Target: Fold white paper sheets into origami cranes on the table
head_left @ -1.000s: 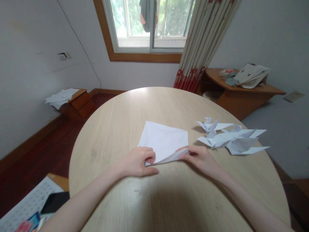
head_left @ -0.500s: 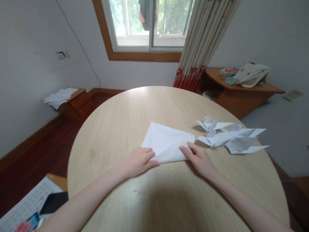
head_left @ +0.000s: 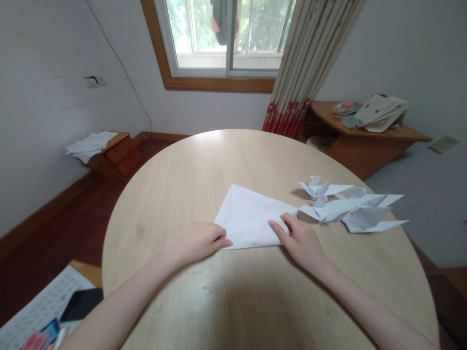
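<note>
A folded sheet of white paper (head_left: 251, 214) lies on the round table, its pointed top facing away from me. My left hand (head_left: 202, 239) pinches the near left corner, thumb along the front edge and fingers curled. At the right end, my right hand (head_left: 301, 239) grips the paper, with the thumb laid on top and the fingers bent over the edge. Just beyond that hand stand several folded paper birds (head_left: 350, 209), grouped closely, with pointed wings and tails.
The round wooden table (head_left: 175, 175) fills the middle. At lower left are a black phone (head_left: 82, 305) and a printed sheet (head_left: 44, 304). A corner desk (head_left: 365, 141) holding a cloth bag (head_left: 381, 113) stands behind right. Papers (head_left: 91, 144) lie on a small cabinet (head_left: 124, 153) at left.
My left hand has slid slightly left along the front edge. The near fold of the paper now looks flatter and straighter. My right hand has barely moved.
</note>
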`<state>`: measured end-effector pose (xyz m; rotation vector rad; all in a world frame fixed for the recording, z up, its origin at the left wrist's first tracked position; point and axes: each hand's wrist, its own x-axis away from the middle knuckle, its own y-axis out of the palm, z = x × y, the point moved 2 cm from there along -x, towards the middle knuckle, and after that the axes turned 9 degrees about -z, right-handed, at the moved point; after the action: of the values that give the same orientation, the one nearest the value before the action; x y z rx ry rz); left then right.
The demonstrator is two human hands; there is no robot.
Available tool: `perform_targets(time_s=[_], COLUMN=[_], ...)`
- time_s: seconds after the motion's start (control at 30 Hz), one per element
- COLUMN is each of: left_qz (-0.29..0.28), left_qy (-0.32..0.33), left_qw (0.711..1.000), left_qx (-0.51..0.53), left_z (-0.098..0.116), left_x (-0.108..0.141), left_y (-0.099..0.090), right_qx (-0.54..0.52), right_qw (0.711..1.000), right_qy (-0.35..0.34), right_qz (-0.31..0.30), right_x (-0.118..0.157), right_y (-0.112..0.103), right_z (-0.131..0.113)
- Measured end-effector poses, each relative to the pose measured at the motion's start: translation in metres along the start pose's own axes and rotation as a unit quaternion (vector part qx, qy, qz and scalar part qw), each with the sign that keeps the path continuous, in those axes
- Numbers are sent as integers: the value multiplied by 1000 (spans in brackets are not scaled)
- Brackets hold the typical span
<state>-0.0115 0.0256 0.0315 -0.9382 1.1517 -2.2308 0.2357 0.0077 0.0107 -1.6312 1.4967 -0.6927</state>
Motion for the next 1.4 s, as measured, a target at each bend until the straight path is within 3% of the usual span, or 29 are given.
perform_targets(time_s=[0.1, 0.2, 0.33, 0.43, 0.53, 0.73, 1.0, 1.2, 1.3, 1.4], left_qz=[6, 7, 5, -1, 1, -7, -22, -27, -26, -19], left_qy=[8, 11, 8, 17, 32, 51, 77, 49, 33, 36], left_qw=[1000, 1000, 1000, 1000, 999, 996, 995, 995, 993, 994], left_qx=[-15, -24, -27, -2, 41, 75, 59, 85, 106, 105], left_z=[1, 2, 2, 0, -4, -10, -8, -15, -17, -16], left_x=[-1, -2, -1, -1, 0, 1, 1, -4, -5, -5], left_y=[1, 2, 2, 2, 1, 0, -1, 3, 3, 2], right_qx=[-10, -107, -276, -290, -293, -301, -267, -258, -237, -149], right_qw=[1000, 994, 956, 931, 917, 914, 931, 931, 946, 982], right_qy=[-4, -5, 15, 49, 63, 32, 46, 75, 61, 24], right_qz=[20, -4, -98, -214, -263, -271, -244, -247, -215, -117], right_x=[3, 3, 0, -1, -1, -3, -9, -10, -9, -5], right_y=[-1, -2, -5, -7, -9, -13, -16, -18, -16, -11], right_z=[-4, -7, -7, -2, 2, 0, 6, 5, 3, 3])
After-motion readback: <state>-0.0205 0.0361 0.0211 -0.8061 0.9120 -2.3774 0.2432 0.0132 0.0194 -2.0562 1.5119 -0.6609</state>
